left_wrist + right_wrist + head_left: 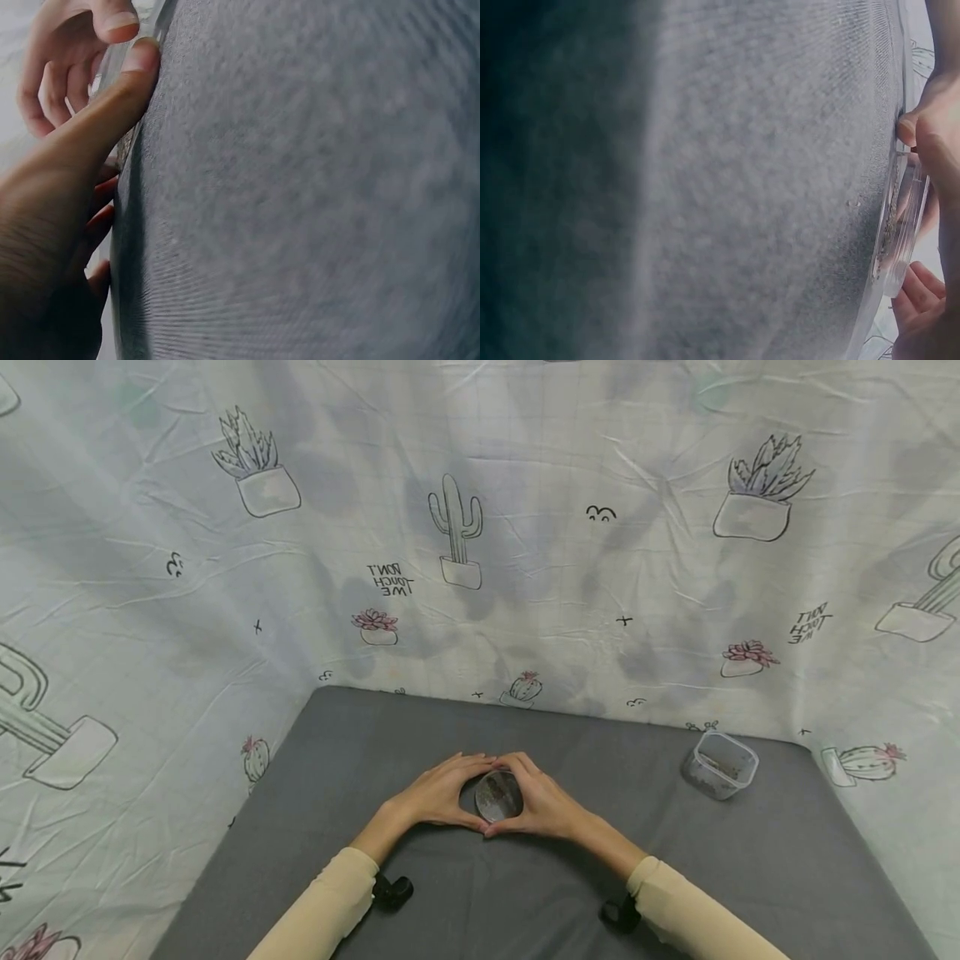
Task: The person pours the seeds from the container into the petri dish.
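A low, round, clear plastic container (498, 797) with brownish bits in it sits on the grey cloth between my two hands. My left hand (442, 791) curves round its left side, and my right hand (545, 800) curves round its right side. Thumbs meet at the near edge, while the fingertips come together at the far edge. In the right wrist view the container's ridged clear side (909, 240) shows edge-on, with small grains low inside. The left wrist view shows the left thumb (141, 60) beside a clear edge; most of the container is hidden there.
A square clear plastic tub (720, 767) with dark bits inside stands at the back right. Grey cloth (480, 902) covers the table. White curtains (540, 543) printed with cacti hang behind and along both sides.
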`<state>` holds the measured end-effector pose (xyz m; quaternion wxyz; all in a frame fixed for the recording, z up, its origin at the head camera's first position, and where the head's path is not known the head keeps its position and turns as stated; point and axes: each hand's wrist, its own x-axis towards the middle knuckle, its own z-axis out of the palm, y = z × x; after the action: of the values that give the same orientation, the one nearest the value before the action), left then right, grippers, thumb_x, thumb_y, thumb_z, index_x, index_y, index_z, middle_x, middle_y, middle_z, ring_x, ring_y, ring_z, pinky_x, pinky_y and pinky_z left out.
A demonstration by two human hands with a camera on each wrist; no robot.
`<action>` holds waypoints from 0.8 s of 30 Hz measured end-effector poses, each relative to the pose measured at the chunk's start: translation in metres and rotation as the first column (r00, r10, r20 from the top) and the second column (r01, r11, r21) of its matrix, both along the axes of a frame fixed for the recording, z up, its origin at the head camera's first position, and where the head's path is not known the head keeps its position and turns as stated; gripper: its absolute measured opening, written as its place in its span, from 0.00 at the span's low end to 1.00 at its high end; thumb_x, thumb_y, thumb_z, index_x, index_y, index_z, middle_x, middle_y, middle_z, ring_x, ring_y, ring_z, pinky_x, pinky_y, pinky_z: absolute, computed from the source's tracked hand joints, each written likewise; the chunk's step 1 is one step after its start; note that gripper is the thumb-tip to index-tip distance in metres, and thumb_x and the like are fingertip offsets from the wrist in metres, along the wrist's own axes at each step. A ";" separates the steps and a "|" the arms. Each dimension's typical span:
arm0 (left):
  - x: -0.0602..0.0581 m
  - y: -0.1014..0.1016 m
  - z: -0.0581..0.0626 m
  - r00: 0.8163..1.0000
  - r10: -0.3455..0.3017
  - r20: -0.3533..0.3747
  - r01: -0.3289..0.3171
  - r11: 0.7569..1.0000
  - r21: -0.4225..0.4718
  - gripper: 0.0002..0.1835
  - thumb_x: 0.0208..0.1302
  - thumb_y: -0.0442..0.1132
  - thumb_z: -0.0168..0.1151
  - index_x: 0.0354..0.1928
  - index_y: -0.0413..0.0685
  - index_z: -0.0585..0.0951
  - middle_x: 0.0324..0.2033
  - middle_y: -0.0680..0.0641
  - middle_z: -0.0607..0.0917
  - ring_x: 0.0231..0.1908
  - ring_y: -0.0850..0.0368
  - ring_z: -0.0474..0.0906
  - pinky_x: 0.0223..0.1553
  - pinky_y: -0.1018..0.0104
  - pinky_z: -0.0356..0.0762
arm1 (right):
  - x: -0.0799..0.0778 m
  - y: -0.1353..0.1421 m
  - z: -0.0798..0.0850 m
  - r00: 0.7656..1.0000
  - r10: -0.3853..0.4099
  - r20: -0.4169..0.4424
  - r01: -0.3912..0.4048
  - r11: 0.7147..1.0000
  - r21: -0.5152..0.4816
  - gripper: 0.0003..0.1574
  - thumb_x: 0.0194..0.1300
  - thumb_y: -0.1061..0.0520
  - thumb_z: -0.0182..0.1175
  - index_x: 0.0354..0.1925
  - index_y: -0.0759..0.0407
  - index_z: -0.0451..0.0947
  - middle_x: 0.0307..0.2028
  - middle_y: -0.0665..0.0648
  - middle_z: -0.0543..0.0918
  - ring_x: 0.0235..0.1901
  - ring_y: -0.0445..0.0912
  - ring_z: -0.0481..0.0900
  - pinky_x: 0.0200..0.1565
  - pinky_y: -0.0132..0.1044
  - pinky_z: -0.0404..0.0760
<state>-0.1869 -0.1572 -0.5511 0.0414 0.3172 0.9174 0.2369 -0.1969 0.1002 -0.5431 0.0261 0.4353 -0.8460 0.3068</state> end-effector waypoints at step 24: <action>-0.005 -0.023 0.007 0.985 -0.075 0.155 0.059 0.993 0.103 0.56 0.59 0.57 0.84 0.83 0.45 0.66 0.82 0.40 0.68 0.82 0.36 0.64 0.83 0.30 0.60 | 0.000 0.005 0.007 0.996 -0.058 0.073 0.056 0.998 0.030 0.59 0.62 0.36 0.80 0.78 0.60 0.66 0.75 0.61 0.73 0.72 0.57 0.78 0.68 0.59 0.84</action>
<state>-0.1922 -0.1803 -0.5445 0.1067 0.3296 0.8872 0.3047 -0.1969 0.1049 -0.5356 -0.0027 0.3995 -0.8628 0.3098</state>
